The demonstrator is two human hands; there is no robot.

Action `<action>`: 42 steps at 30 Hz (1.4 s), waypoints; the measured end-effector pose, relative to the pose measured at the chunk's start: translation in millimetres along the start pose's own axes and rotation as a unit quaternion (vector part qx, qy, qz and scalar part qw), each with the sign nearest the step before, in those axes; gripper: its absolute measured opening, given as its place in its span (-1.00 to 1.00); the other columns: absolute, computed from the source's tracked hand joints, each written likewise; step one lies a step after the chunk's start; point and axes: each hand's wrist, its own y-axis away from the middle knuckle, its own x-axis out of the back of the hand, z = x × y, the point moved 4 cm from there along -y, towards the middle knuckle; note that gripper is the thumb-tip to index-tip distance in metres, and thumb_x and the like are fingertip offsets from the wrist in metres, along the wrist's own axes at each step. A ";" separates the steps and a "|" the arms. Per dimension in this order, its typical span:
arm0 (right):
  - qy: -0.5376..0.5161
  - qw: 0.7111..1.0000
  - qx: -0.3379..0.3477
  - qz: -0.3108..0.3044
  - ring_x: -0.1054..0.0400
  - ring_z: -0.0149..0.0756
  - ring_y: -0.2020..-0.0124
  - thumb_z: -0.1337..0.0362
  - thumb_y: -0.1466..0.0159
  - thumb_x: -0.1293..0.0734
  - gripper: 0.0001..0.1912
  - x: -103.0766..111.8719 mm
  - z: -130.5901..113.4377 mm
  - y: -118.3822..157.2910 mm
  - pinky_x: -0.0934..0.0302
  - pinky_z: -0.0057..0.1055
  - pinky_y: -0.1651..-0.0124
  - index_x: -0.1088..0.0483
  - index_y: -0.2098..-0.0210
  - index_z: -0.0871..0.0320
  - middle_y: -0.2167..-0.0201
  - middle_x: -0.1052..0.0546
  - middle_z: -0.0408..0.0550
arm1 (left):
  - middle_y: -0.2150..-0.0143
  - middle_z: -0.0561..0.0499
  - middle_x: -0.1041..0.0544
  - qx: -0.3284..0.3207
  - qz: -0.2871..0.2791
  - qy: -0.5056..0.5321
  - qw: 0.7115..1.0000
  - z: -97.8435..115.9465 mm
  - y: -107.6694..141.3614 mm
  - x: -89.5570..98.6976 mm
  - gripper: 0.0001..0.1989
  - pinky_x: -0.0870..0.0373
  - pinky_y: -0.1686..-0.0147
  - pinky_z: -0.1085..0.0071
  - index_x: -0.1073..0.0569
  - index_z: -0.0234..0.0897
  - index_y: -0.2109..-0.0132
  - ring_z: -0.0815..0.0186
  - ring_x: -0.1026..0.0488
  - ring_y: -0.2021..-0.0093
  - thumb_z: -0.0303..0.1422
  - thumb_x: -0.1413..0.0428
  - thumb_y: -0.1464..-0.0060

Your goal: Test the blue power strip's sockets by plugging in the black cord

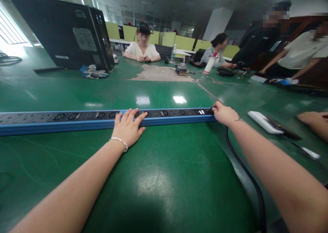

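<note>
A long blue power strip point(169, 119) with a black socket face lies across the green table in the head view. My left hand point(129, 127) rests on its middle, palm down, with the fingers spread over the sockets. At the strip's right end, my right hand point(224, 114) is closed, thumb and fingers pinching the end; exactly what lies under the fingertips is hidden. A thick black cable point(246, 173) comes out below my right hand and runs down toward the near edge.
Right of my right arm lie a white block-shaped object point(265, 123) and a co-worker's hand point(314, 121). A large black computer case point(77, 38) stands at back left, with work gloves point(93, 72) beside it. Several people sit or stand around the table point(164, 157).
</note>
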 end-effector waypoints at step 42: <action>-0.044 0.999 -0.017 0.007 -0.38 -0.15 0.24 0.10 -0.26 -0.12 -0.64 -1.3 48.8 -22.2 -0.21 -0.35 0.25 -0.33 0.07 0.13 0.22 -0.51 0.08 | -0.27 -0.11 -0.22 -0.016 -0.002 -0.015 1.000 -0.4 -1.4 -0.3 -0.47 0.02 -0.16 0.00 -0.17 0.02 -0.24 0.03 -0.11 -0.26 -0.14 0.01 -0.12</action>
